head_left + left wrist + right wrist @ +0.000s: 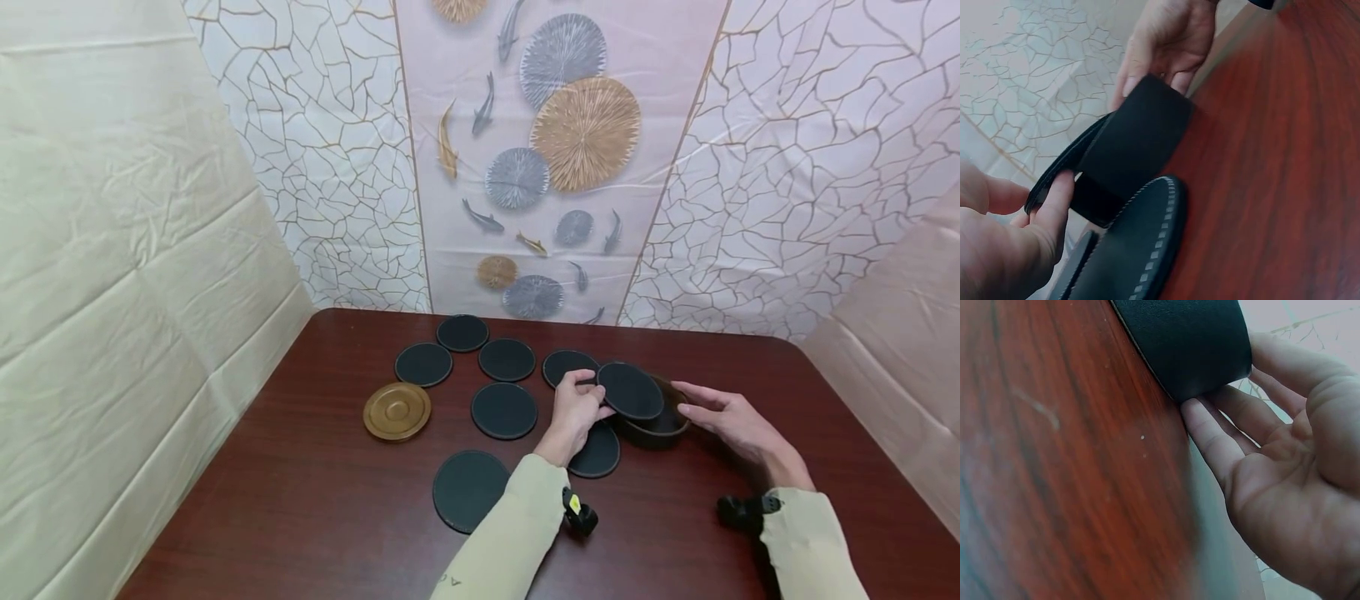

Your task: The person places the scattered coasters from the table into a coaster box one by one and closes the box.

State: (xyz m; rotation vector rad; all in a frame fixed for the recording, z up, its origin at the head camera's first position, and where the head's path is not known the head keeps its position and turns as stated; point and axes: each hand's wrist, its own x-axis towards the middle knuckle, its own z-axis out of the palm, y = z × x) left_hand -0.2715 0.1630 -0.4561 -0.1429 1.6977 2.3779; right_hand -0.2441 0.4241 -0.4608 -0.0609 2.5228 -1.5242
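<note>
My left hand [573, 417] pinches a round black coaster [630, 390] at its near left edge, between thumb and fingers. The coaster is tilted and overlaps the mouth of a round, dark coaster holder [651, 437] that stands on the table. In the left wrist view, the coaster [1066, 156] shows edge-on beside the black wall of the holder [1141, 131]. My right hand [738, 425] grips the holder's right side, thumb and fingers at the rim. Seen from the right wrist, its fingertips [1194, 412] press on the holder's outer wall [1191, 344] near the tabletop.
Several more black coasters [504, 410] lie flat across the dark red wooden table [337, 517], two of them [596, 452] close to the left hand. A gold-brown disc with raised rings [397, 411] lies at the left. Patterned cloth [337, 167] hangs behind the table.
</note>
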